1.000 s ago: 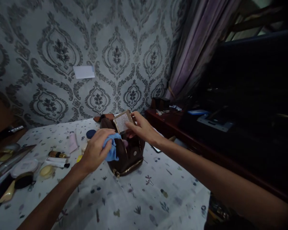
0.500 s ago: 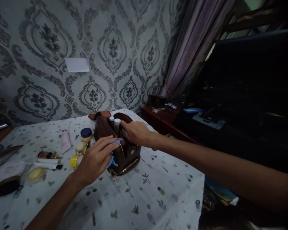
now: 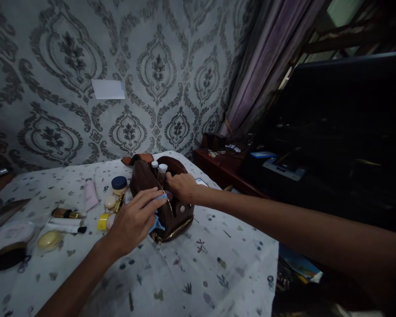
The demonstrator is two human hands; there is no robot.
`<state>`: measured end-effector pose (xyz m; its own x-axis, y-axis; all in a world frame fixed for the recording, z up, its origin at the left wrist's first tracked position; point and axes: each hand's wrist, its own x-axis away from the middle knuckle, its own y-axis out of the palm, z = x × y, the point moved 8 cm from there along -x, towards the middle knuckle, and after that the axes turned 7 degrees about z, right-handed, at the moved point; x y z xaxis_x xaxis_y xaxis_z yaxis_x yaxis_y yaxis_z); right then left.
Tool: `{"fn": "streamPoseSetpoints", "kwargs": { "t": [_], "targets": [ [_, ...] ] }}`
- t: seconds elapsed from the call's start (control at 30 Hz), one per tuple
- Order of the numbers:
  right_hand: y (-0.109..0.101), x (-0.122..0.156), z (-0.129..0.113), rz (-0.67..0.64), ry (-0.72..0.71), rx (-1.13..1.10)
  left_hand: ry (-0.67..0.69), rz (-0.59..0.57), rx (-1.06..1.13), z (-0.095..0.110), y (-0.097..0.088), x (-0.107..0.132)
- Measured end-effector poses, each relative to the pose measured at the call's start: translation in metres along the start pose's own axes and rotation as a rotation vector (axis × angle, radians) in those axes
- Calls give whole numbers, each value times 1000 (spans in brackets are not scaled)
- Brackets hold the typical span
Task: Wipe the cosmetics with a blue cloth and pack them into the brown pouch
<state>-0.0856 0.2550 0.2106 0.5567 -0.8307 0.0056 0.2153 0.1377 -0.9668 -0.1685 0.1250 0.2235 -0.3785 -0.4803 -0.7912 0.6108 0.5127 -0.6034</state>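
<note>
A small brown bag (image 3: 177, 216) stands open on the patterned tablecloth (image 3: 201, 273). Two white-capped bottles (image 3: 161, 169) stick up out of its mouth. My left hand (image 3: 134, 221) lies against the bag's near side, its fingers over a blue cloth (image 3: 156, 225) that it pins there. My right hand (image 3: 182, 186) reaches over the bag's top. Its fingers curl down into the opening beside the bottles, and whatever they hold is hidden.
Cosmetics lie left of the bag: a blue-lidded jar (image 3: 119, 183), a pink tube (image 3: 90, 196), a gold tube (image 3: 66, 214), a yellow piece (image 3: 102, 221) and a round compact (image 3: 9, 230). A dark red cabinet (image 3: 222, 169) and a curtain (image 3: 251, 79) stand at right.
One second ago my right hand held a glittery square compact above the bag. The compact is now out of sight and the hand is down in the bag's opening. My left hand's fingers have flattened over the cloth.
</note>
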Motion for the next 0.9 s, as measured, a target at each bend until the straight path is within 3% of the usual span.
{"fn": "streamPoseSetpoints", "kwargs": {
  "t": [0.33,0.53,0.9],
  "targets": [
    [-2,-7,-14,-53,-175,131,0,1,-12,-1,1,1],
    [-2,-4,-18,-156,-359,279,-9,2,-1,-2,1,1],
    [23,-25,-9,-223,-372,314,-15,-26,0,-2,2,2]
  ]
}}
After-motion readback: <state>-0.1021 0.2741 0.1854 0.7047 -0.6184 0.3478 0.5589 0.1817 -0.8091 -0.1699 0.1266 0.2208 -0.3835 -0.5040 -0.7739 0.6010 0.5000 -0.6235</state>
